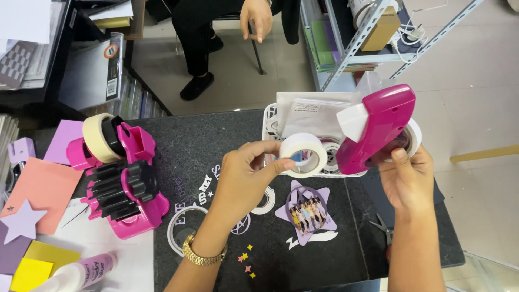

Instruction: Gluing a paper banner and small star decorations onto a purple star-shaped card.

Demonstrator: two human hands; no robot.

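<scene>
Head view: at nine o'clock a pink tape dispenser with black toothed wheels sits on the desk, a cream tape roll mounted on top, ready to feed. At centre the left hand pinches a white tape roll by its rim, hole facing sideways, lifted over a white basket of spare rolls. At three o'clock the right hand grips a pink handheld dispenser, tilted up, its open side towards the roll. A star-shaped photo sticker lies below.
</scene>
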